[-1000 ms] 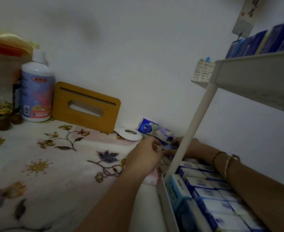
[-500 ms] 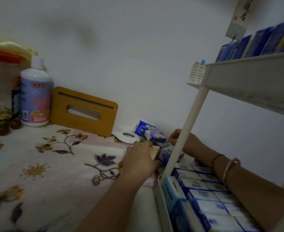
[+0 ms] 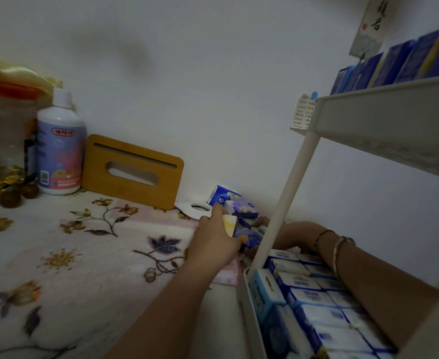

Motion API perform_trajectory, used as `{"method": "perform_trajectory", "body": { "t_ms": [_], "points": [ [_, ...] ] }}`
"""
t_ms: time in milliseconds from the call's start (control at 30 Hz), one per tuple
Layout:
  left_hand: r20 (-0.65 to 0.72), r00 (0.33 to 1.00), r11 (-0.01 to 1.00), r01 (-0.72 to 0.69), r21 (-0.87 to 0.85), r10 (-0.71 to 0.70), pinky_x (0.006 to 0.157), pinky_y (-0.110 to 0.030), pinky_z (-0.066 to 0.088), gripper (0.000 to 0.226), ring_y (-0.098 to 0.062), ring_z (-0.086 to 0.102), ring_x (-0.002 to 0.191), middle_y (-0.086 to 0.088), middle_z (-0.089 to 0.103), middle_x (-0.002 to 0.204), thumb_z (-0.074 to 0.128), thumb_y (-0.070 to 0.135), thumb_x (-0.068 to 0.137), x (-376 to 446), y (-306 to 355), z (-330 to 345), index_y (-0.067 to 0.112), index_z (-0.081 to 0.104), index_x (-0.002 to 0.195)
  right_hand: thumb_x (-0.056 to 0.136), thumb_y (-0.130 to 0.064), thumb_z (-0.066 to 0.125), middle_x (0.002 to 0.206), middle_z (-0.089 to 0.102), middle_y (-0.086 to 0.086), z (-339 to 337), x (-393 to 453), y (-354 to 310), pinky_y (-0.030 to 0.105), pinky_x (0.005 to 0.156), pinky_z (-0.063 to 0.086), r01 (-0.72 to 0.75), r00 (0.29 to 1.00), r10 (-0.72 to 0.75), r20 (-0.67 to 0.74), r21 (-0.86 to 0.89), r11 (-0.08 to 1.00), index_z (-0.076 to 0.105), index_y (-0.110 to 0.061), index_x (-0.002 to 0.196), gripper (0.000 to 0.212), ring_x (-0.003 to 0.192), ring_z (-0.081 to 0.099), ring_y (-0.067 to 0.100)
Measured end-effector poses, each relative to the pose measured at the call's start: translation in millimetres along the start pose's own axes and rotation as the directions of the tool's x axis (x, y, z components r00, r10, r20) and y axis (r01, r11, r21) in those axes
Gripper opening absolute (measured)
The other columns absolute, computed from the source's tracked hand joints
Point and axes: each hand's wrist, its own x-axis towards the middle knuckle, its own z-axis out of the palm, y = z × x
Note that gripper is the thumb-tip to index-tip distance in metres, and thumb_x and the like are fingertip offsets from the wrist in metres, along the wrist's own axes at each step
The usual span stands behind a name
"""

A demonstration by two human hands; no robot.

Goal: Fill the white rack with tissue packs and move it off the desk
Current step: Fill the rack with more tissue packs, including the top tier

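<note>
Head view: left hand (image 3: 214,239) apparently grips tissue pack (image 3: 244,233) beside rack (image 3: 278,203).

The rack's post (image 3: 282,200) hid most of the right hand (image 3: 288,235); its grip could not be told. The upper packs (image 3: 407,64) were blurred, and the jar (image 3: 1,130) was cut off at the left edge.

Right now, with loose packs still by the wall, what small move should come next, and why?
Probably lift the pack in the left hand into the white rack. That hand already grips a tissue pack beside the rack's post, while more loose packs wait at the wall.
</note>
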Motion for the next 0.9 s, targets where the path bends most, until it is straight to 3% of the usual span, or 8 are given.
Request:
{"method": "perform_trajectory", "body": {
  "t_ms": [233, 333, 367, 467, 533, 633, 767, 900],
  "points": [
    [-0.137, 0.987, 0.979, -0.11, -0.17, 0.087, 0.074, -0.031, 0.047, 0.051, -0.025, 0.052, 0.098, -0.006, 0.041, 0.115, 0.071, 0.014, 0.076, -7, 10, -2, 0.028, 0.036, 0.111, 0.083, -0.046, 0.066, 0.138, 0.042, 0.003, 1, -6, -9, 0.036, 0.104, 0.04, 0.039, 0.995, -0.038, -0.092, 0.008, 0.999, 0.03, -0.023, 0.142, 0.072, 0.128, 0.044, 0.025],
    [-0.272, 0.957, 0.957, -0.167, -0.239, 0.1, 0.061, -0.009, 0.037, 0.055, -0.019, 0.046, 0.096, -0.001, 0.033, 0.118, 0.066, 0.011, 0.082, -11, 23, -10, 0.026, 0.033, 0.124, 0.076, -0.037, 0.075, 0.104, 0.05, -0.001, -7, -9, -6, 0.027, 0.062, 0.054, 0.06, 0.964, -0.01, -0.265, 0.18, 0.982, 0.037, -0.027, 0.118, 0.058, 0.099, 0.059, 0.021],
    [-0.299, 0.949, 0.948, -0.181, -0.264, 0.098, 0.058, -0.006, 0.038, 0.056, -0.016, 0.043, 0.096, 0.0, 0.032, 0.12, 0.065, 0.011, 0.084, -12, 28, -14, 0.025, 0.032, 0.128, 0.073, -0.043, 0.077, 0.097, 0.05, -0.004, -12, -12, -7, 0.021, 0.054, 0.05, 0.097, 0.939, -0.018, -0.344, 0.214, 0.972, 0.039, -0.028, 0.114, 0.059, 0.092, 0.06, 0.018],
    [-0.351, 0.932, 0.917, -0.216, -0.336, 0.091, 0.058, 0.001, 0.037, 0.055, -0.014, 0.041, 0.098, -0.002, 0.034, 0.127, 0.065, 0.009, 0.086, -17, 39, -26, 0.02, 0.034, 0.13, 0.049, -0.078, 0.072, 0.103, 0.06, -0.006, -29, 2, 15, 0.029, 0.074, 0.054, 0.227, 0.885, -0.114, -0.451, 0.203, 0.952, 0.05, -0.024, 0.121, 0.093, 0.09, 0.061, 0.012],
    [-0.35, 0.931, 0.911, -0.232, -0.341, 0.106, 0.062, -0.005, 0.042, 0.053, -0.014, 0.044, 0.095, -0.004, 0.036, 0.128, 0.065, 0.008, 0.086, -25, 45, -36, 0.021, 0.035, 0.127, 0.049, -0.07, 0.08, 0.109, 0.062, 0.007, -37, -5, 23, 0.029, 0.076, 0.055, 0.279, 0.869, -0.154, -0.47, 0.209, 0.937, 0.052, -0.012, 0.122, 0.097, 0.084, 0.061, 0.007],
    [-0.321, 0.935, 0.925, -0.248, -0.289, 0.151, 0.079, -0.034, 0.053, 0.05, -0.015, 0.048, 0.091, -0.007, 0.038, 0.124, 0.066, 0.007, 0.084, -42, 57, -53, 0.026, 0.037, 0.12, 0.076, -0.03, 0.08, 0.091, 0.064, 0.017, -45, -68, 3, 0.01, 0.047, 0.045, 0.29, 0.847, -0.093, -0.523, 0.309, 0.906, 0.058, 0.0, 0.103, 0.046, 0.058, 0.054, 0.004],
    [-0.301, 0.919, 0.921, -0.326, -0.212, 0.256, 0.085, -0.039, 0.05, 0.046, -0.012, 0.046, 0.088, -0.005, 0.037, 0.116, 0.065, 0.006, 0.083, -81, 75, -78, 0.027, 0.039, 0.114, 0.065, -0.054, 0.079, 0.072, 0.059, -0.005, -42, -131, -2, 0.032, 0.045, 0.055, 0.369, 0.824, -0.157, -0.545, 0.305, 0.878, 0.056, -0.023, 0.086, 0.044, 0.05, 0.06, 0.006],
    [-0.317, 0.923, 0.905, -0.314, -0.289, 0.219, 0.087, -0.041, 0.048, 0.028, -0.026, 0.052, 0.102, -0.008, 0.045, 0.121, 0.051, 0.016, 0.091, -119, 109, -98, 0.04, 0.043, 0.103, 0.075, -0.044, 0.075, 0.1, 0.06, 0.004, -28, -197, -2, 0.03, 0.055, 0.058, 0.414, 0.796, -0.149, -0.587, 0.347, 0.842, 0.047, -0.015, 0.107, 0.052, 0.08, 0.068, 0.02]
  ]
}}
